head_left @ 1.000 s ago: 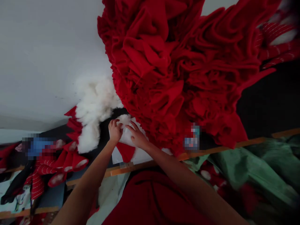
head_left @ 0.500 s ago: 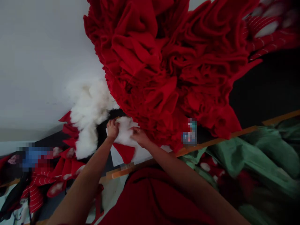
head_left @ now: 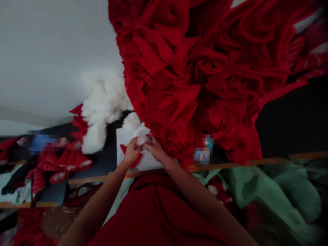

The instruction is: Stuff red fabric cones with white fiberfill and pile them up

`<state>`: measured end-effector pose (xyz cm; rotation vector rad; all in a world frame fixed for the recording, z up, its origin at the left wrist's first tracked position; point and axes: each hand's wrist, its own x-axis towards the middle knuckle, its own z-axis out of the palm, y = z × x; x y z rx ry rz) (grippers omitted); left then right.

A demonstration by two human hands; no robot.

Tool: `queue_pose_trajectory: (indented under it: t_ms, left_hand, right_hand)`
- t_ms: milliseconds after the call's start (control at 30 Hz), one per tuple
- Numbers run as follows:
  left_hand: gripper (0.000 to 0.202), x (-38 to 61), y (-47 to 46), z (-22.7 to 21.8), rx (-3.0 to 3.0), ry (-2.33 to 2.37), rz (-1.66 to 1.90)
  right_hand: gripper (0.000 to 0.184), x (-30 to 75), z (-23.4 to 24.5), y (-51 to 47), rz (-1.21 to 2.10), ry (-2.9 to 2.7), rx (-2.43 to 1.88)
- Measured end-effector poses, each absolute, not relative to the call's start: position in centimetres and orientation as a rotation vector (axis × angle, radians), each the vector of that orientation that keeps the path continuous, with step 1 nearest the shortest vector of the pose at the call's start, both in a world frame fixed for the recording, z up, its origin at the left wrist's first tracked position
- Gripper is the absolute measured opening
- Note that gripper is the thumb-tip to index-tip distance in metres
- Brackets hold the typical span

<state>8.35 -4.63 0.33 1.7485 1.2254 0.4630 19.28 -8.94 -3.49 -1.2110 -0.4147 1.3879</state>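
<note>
My left hand [head_left: 132,152] grips a small red felt cone [head_left: 133,161], partly hidden by my fingers. My right hand [head_left: 155,148] pinches a tuft of white stuffing [head_left: 142,139] at the cone's open end, and my fingertips nearly meet around it. Both hands are over a white paper sheet [head_left: 128,136]. A large heap of ruffled red fabric [head_left: 192,75] rises just beyond my right hand. A loose mound of white stuffing [head_left: 102,112] lies to the left of the heap.
Several red felt cones with white tips [head_left: 64,162] lie at the left on a dark surface [head_left: 102,164] with a wooden edge [head_left: 89,178]. Green cloth [head_left: 269,191] lies at the right. A small blurred object [head_left: 203,153] sits near the heap's lower edge.
The red felt cone has gone from the white sheet into my left hand. My hands have come closer together around a stuffing tuft, and the view has shifted slightly.
</note>
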Motion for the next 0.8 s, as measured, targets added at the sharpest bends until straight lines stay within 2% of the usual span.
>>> queue_pose_trajectory:
  t_ms: [100,200,333,500,633,800]
  left_hand:
    - [0.036,8.6,-5.8,-0.2,1.722,1.348,0.521]
    - [0.038,8.8,-6.9,-0.1,1.715,1.406,0.531]
    - [0.025,8.8,-8.4,-0.8,1.539,1.495,0.641]
    - [0.014,8.2,-10.0,-1.5,1.177,1.535,0.824]
    - [0.028,8.1,-11.5,-0.9,0.908,1.393,0.932]
    - [0.023,8.5,-12.9,-1.9,0.79,1.382,1.02]
  right_hand:
    - [0.047,19.9,-3.3,-9.6,1.499,-0.516,-1.142]
    - [0.031,20.6,-4.0,-9.9,1.468,-0.602,-1.277]
    - [0.019,21.1,-5.3,-10.5,1.461,-0.488,-1.418]
    - [0.025,20.7,-5.7,-11.6,1.503,-0.445,-1.4]
    - [0.025,20.8,-4.7,-12.0,1.536,-0.494,-1.401]
    - [0.036,21.1,-3.3,-12.4,1.916,-0.608,-1.229]
